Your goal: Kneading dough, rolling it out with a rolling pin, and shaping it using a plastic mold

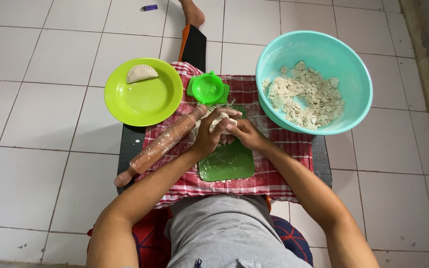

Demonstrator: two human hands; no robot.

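Both my hands meet over the green cutting board [229, 164] and hold one small lump of pale dough [219, 120]. My left hand [207, 139] cups it from the left with the fingers curled over it. My right hand [247, 135] presses it from the right. A floured wooden rolling pin [162, 144] lies diagonally just left of my left hand. A green plastic dumpling press [208, 89] sits shut behind the dough.
A lime-green plate [145, 99] at back left carries one folded half-moon dumpling [141, 73]. A teal bowl [284, 49] at right holds crumbly dough [306, 97]. A red checked cloth [284, 144] covers a low dark board. A foot [192, 12] and a blue lighter [149, 7] are on the tiled floor.
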